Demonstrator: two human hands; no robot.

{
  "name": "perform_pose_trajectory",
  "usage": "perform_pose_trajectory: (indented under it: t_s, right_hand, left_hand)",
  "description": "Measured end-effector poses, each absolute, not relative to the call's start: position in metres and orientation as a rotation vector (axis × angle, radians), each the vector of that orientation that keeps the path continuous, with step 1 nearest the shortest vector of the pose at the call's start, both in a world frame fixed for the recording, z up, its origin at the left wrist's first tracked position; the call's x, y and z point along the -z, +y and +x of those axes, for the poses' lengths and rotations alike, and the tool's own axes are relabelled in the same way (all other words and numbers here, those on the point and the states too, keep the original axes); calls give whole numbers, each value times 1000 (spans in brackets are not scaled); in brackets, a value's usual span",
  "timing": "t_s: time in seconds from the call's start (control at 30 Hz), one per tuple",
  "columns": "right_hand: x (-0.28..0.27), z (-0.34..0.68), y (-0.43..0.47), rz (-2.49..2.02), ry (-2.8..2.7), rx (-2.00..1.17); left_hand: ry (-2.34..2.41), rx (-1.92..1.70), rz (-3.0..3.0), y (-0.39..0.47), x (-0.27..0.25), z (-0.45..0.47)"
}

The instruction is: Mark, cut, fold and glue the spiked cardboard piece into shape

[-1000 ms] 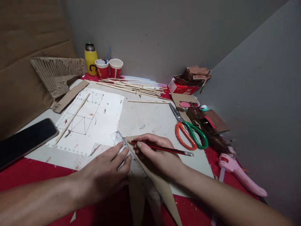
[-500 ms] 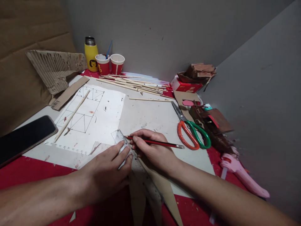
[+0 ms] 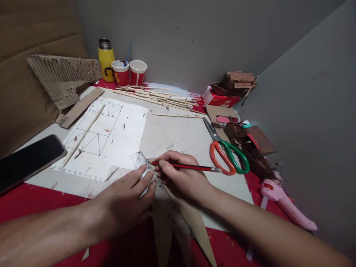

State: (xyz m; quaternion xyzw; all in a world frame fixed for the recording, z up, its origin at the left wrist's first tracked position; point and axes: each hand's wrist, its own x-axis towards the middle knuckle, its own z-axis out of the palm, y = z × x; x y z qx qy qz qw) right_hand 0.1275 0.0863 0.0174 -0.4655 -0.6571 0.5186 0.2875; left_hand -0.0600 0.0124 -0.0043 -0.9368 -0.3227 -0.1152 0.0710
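Observation:
My left hand (image 3: pixel 128 202) presses its fingertips onto a clear plastic ruler (image 3: pixel 169 214), holding it down over pale board pieces (image 3: pixel 191 218) near the table's front. The ruler's far end shows past my fingers, while part of it is hidden under them. A red and black pencil (image 3: pixel 189 167) is pinched in my right hand (image 3: pixel 180 170), its tip close to the ruler's edge just ahead of my left fingertips. To the left lies a white paper sheet (image 3: pixel 126 137) with a ruled line drawing, and a thin wooden stick (image 3: pixel 85 135) rests across it.
Scissors (image 3: pixel 222 148) with orange and green handles lie to the right, beyond my right hand. A pink glue gun (image 3: pixel 289 207) is farther right. A phone (image 3: pixel 32 159) sits at the left. Several sticks (image 3: pixel 158 98), paper cups (image 3: pixel 138 72) and a yellow bottle (image 3: pixel 106 63) are at the back.
The pencil's back end has swung slightly to the right and up, with its tip still near the ruler. My left hand stays on the ruler; the view has shifted slightly.

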Motion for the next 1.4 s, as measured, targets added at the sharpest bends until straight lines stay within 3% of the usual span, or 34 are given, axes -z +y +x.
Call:
perform_pose_trajectory:
  t_s: [0.63,1.4]
  right_hand:
    - [-35,150,70,-1319,-1914,-1428]
    - [-46,154,56,-1385,-2117,-1224]
  left_hand:
    - [-969,379,-2800,12,2,-60]
    - [-942,368,-2800,14,-2,-59]
